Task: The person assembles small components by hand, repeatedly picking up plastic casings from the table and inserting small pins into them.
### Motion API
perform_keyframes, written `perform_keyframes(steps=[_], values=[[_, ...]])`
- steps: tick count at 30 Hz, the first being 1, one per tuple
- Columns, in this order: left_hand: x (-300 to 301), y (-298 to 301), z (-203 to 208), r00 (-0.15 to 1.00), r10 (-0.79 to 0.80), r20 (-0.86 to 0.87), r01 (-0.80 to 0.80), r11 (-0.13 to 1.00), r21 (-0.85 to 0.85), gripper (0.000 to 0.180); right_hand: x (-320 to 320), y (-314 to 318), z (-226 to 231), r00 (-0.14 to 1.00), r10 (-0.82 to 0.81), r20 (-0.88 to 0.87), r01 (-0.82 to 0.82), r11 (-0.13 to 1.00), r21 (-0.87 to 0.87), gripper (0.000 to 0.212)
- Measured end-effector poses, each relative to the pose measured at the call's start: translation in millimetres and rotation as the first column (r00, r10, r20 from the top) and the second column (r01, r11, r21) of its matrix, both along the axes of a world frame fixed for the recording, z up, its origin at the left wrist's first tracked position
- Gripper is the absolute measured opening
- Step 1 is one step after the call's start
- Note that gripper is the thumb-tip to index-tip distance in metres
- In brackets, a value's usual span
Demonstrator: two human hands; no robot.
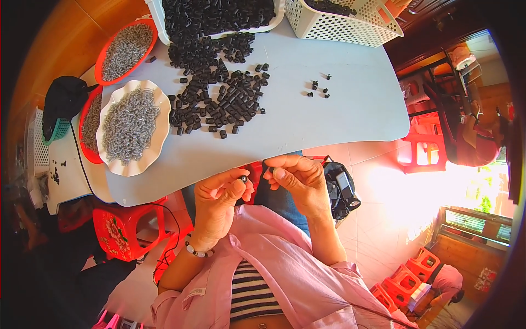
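Just off the table's near edge, my left hand [216,200] is closed, pinching a small black plastic barrel [243,179] with its open end up. Close by on the right, my right hand [301,183] pinches a small black plastic piece [272,170]; the fingers cover most of it. A gap separates the two pieces. Many loose black barrels [230,104] lie spread over the grey table [329,120] ahead of my hands. Left of them, a white scalloped plate [161,118] holds a heap of small silver metal springs [130,126].
Two red bowls, one farther back [99,71], hold more springs. A white tray [159,24] of black barrels and a white perforated basket [339,27] stand at the far edge. Several small black pieces [315,85] lie on the right. A red stool [118,230] stands left; another person [446,279] bends at lower right.
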State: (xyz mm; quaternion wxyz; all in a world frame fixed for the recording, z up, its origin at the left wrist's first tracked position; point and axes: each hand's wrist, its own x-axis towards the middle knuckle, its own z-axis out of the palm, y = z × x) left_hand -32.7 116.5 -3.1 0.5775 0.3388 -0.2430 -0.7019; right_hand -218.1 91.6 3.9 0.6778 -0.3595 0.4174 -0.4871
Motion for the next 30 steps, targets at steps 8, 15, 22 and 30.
perform_keyframes(steps=[8, 15, 22, 30], values=[[-6.3, 4.2, 4.2, 0.967, -0.009, 0.256, 0.022, 0.999, -0.047, 0.029, -7.4, 2.7, 2.6, 0.998, -0.029, -0.057, 0.027, 0.999, -0.046, 0.015], [-8.8, 5.4, 1.3, 0.961, 0.002, 0.276, 0.015, 0.998, -0.060, 0.028, -12.5, 2.2, -0.4, 0.999, -0.039, 0.007, 0.039, 0.999, -0.013, 0.015], [-14.9, 12.0, 0.6, 0.954, -0.061, 0.292, 0.055, 0.998, 0.027, 0.024, -11.5, 8.7, -7.2, 1.000, -0.008, -0.020, 0.007, 0.999, -0.040, 0.016], [-2.2, 16.6, 4.1, 0.965, -0.041, 0.260, 0.042, 0.999, 0.002, 0.025, 7.1, 14.2, 5.5, 0.999, 0.008, -0.042, -0.010, 0.999, -0.052, 0.018]])
